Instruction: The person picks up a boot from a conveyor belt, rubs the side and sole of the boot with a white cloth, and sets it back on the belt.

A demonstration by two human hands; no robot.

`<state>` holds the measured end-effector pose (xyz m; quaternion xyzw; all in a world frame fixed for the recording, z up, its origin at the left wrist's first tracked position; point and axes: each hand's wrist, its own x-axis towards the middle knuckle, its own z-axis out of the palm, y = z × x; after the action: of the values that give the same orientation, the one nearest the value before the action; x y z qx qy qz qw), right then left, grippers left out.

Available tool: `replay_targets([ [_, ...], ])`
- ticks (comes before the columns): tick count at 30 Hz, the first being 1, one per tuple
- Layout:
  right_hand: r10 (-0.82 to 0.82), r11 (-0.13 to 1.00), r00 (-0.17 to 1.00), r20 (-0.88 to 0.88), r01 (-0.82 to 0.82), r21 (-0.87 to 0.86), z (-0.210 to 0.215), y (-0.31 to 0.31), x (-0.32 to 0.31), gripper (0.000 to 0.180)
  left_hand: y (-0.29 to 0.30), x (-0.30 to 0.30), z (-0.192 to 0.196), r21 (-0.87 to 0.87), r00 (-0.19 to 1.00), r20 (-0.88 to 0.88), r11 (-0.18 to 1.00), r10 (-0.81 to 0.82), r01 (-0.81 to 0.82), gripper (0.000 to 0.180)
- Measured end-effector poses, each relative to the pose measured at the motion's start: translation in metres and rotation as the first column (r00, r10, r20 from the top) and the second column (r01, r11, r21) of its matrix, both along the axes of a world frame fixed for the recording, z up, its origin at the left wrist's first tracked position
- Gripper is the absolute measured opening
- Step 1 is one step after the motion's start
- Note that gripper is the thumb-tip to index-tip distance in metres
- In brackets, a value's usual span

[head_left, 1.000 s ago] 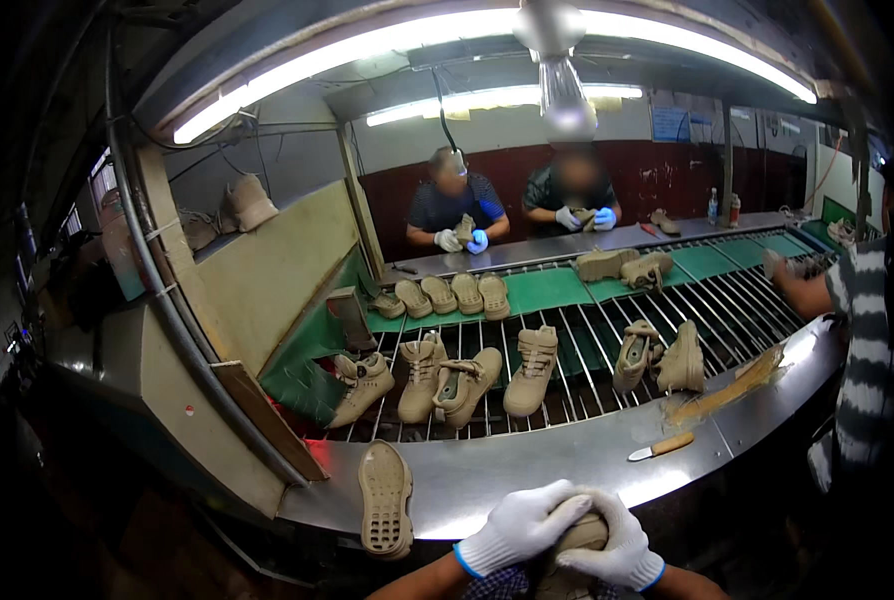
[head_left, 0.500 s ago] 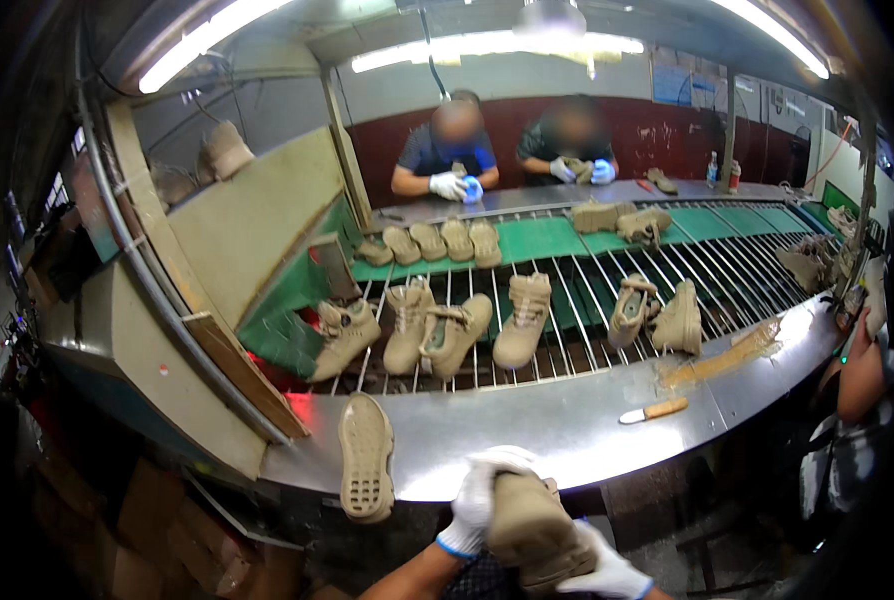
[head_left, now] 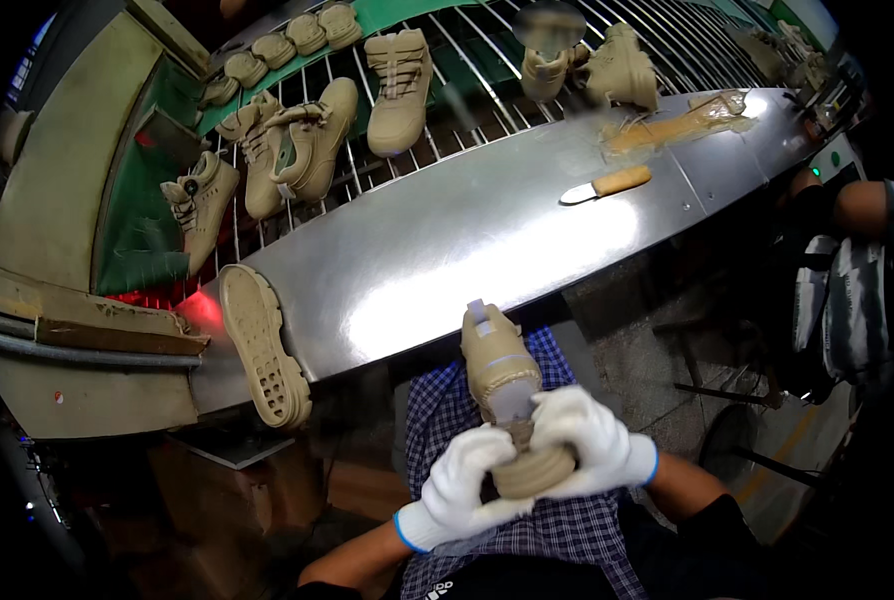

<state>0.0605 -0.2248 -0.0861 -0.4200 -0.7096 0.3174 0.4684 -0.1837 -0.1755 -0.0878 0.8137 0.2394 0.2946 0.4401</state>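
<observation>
Over my lap, both gloved hands grip a tan boot (head_left: 497,370). Its pull tab points away from me toward the bench. My left hand (head_left: 462,482) curls around the near end, fingers pressed to the thick tan sole edge (head_left: 537,474). On the opposite side, my right hand (head_left: 587,440) closes over the same end, its fingertips near the pale patch at the boot's back. Gloves hide part of where the boot and sole meet. A loose tan sole (head_left: 262,345) lies to the left, overhanging the bench edge, its cavities facing up.
A metal bench (head_left: 437,250) curves across in front of me. On it lies a knife (head_left: 607,185) with a wooden handle, near a brown taped strip (head_left: 672,128). Behind runs a rack of metal rods (head_left: 467,120) carrying several tan boots (head_left: 399,92). Another person's arm (head_left: 862,208) shows at right.
My view has tipped downward, so the co-workers across the rack are out of sight. The boot has been turned in my hands, its pull tab now toward the bench.
</observation>
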Motion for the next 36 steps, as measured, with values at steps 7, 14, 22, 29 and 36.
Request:
replay_targets([
  [7,-0.018,0.999,0.999,-0.036,0.017,-0.052,-0.018,0.033,0.005,0.073,0.023,0.014,-0.021,0.022,0.981,0.038,0.981,0.19,-0.191,0.067],
  [14,0.005,0.983,0.983,-0.185,-0.039,-0.18,-0.047,0.049,0.01,0.079,0.042,0.015,-0.041,-0.095,0.983,0.057,0.981,0.173,-0.167,0.066],
  [22,0.056,0.961,0.98,-0.19,-0.104,-0.255,-0.063,0.062,0.016,0.088,0.062,0.015,-0.047,-0.23,0.99,0.039,0.965,0.137,-0.125,0.065],
  [29,0.184,0.569,0.966,0.182,0.047,-0.821,-0.129,0.014,0.022,0.145,0.073,-0.021,-0.045,-0.621,0.981,-0.196,0.776,-0.012,-0.115,0.124],
  [36,0.21,0.551,0.835,-0.509,-0.531,-0.643,-0.107,0.061,0.013,0.139,0.136,-0.023,0.019,-0.499,0.959,-0.204,0.864,-0.196,0.071,0.108],
])
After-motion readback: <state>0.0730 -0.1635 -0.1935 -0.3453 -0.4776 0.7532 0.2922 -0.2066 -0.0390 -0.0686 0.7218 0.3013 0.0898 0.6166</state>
